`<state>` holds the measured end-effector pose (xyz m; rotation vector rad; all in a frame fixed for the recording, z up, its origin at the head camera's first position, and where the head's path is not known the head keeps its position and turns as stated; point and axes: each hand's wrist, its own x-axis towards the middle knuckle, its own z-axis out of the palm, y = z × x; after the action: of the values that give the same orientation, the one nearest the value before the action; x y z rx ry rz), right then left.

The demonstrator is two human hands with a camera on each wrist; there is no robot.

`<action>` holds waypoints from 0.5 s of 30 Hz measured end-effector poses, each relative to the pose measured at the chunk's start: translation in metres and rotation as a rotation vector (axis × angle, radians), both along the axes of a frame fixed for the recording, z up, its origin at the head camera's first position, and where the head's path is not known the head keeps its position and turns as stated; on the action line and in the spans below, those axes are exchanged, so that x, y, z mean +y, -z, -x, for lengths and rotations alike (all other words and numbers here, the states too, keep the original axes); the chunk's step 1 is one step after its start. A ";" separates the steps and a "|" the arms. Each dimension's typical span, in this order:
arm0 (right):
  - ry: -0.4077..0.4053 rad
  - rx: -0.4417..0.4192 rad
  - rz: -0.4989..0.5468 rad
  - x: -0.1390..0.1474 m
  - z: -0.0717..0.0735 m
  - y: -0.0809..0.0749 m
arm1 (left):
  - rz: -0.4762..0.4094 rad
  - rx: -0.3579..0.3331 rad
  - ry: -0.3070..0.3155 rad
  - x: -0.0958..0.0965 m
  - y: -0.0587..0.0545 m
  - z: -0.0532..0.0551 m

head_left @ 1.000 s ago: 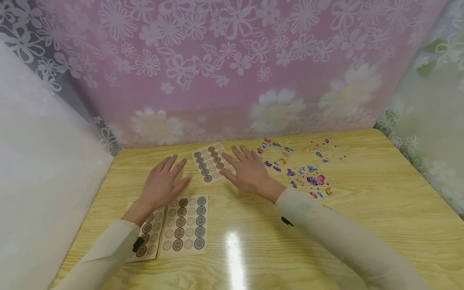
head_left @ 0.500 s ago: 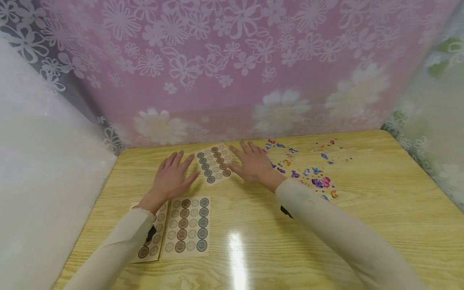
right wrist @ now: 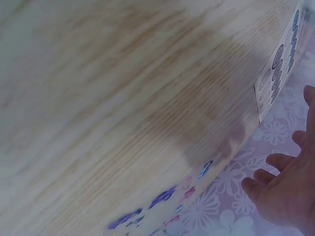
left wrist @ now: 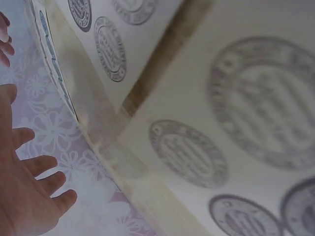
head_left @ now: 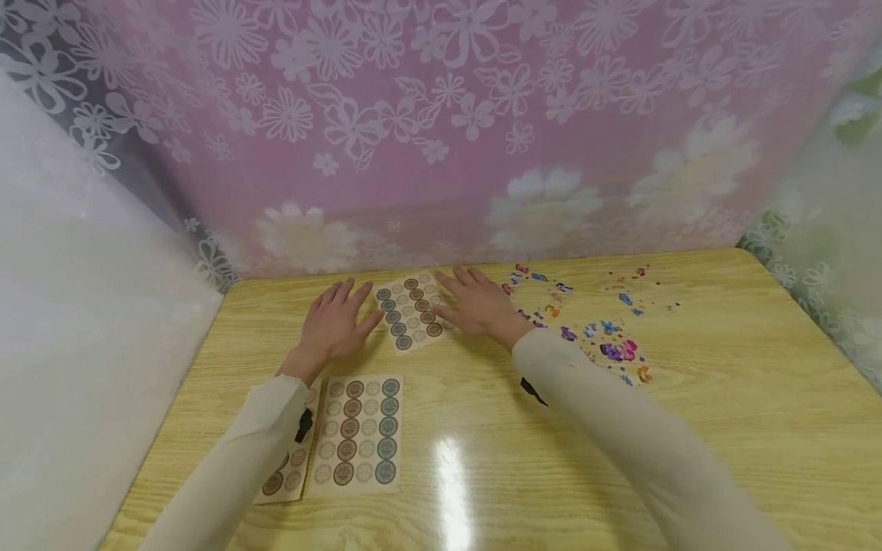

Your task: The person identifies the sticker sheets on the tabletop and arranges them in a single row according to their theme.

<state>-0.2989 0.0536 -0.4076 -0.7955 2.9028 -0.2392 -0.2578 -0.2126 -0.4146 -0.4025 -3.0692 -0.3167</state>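
In the head view a beige sheet of round stickers [head_left: 409, 310] lies slightly turned near the table's back edge, between the two hands. My left hand [head_left: 334, 329], fingers spread and straight, is just left of it with the thumb tip at its left edge. My right hand [head_left: 478, 306] has its fingers stretched out and overlaps the sheet's right edge. Neither hand grips anything. The left hand [left wrist: 24, 182] shows loosely spread fingers in the left wrist view, and the right hand [right wrist: 285, 187] looks much the same in the right wrist view.
Two more sticker sheets lie at the front left, one [head_left: 361, 436] in full sight, the other [head_left: 282, 478] partly under the left sleeve. Small colourful flower-like pieces [head_left: 609, 350] are scattered right of the right hand. A pink flowered curtain [head_left: 413, 176] hangs behind the wooden table [head_left: 496, 474].
My left hand has moved right and slightly forward, closer to the back sheet. The right hand drew off the sheet a little, then came back over its right edge.
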 end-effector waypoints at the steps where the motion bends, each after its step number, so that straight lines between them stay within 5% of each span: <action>1: 0.002 0.001 -0.003 -0.002 0.001 0.000 | -0.001 -0.003 -0.004 0.000 0.001 0.002; 15: 0.038 -0.044 0.074 -0.024 0.026 0.019 | -0.149 -0.076 -0.092 0.006 0.010 0.026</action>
<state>-0.3253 0.0295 -0.4264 -0.7364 2.8846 -0.3648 -0.2842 -0.2069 -0.4246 -0.2484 -3.0973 -0.5648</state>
